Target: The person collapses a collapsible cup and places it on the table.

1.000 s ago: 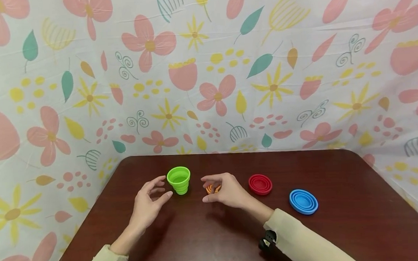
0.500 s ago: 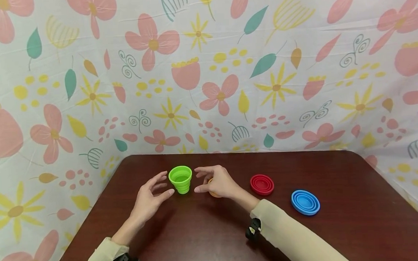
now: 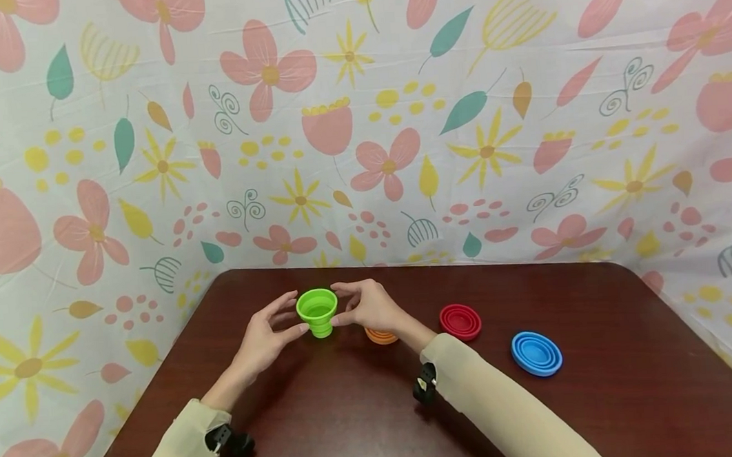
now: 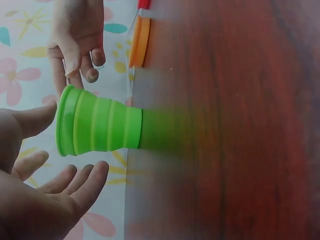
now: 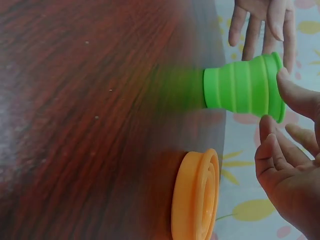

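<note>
A green collapsible cup (image 3: 317, 308), pulled out to full height, stands upright on the dark table. On its left side my left hand (image 3: 265, 336) is spread, thumb and fingers apart and curving toward the wall of the cup. From the other side my right hand (image 3: 372, 307) reaches in, its thumb and fingertips right at the rim of the cup in the right wrist view. Neither hand is closed round the cup. Partly hidden below the right hand lies an orange collapsible cup (image 5: 192, 200), folded flat.
Farther right on the table (image 3: 363, 408) lie two more flattened collapsible cups, one red (image 3: 460, 321) and one blue (image 3: 537, 353). A flowered cloth (image 3: 362, 153) hangs right behind the table's back edge.
My right hand has moved left from over the orange cup to the green cup, uncovering part of the orange one. The left hand has shifted slightly toward the green cup, which stays in place.
</note>
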The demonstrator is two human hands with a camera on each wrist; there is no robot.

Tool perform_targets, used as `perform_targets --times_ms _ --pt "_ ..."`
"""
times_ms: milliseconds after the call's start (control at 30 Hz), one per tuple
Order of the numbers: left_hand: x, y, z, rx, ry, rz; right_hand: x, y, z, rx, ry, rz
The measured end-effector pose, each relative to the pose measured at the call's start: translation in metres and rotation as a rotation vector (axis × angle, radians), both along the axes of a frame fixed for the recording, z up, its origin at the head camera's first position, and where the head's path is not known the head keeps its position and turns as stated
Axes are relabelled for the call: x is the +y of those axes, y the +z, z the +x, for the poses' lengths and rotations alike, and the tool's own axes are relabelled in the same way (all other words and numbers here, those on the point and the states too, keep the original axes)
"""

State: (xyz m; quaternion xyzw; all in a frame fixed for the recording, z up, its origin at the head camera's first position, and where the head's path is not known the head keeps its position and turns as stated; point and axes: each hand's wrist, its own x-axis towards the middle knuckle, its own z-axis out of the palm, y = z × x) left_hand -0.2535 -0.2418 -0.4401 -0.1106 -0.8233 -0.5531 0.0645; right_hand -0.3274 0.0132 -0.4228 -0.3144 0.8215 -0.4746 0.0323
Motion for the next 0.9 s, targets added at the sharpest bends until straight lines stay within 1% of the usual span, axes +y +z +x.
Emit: perform_targets --times_ms 200,500,733,900 --pt "0.001 0.0 -0.005 -0.019 -0.019 0.023 -0.003 -0.001 -0.005 -0.019 0.037 0.012" --pt "0.004 -0.004 -0.011 -0.023 -0.016 0.029 -0.007 -0.003 -0.008 -0.024 0.038 0.013" --pt "0.006 -0.002 -0.007 -0.064 -0.015 0.026 -0.002 -0.001 -0.007 -0.057 0.077 -0.016" --pt "0.003 -0.005 -0.005 -0.105 -0.018 0.038 0.0 -0.002 -0.007 -0.108 0.127 -0.016"
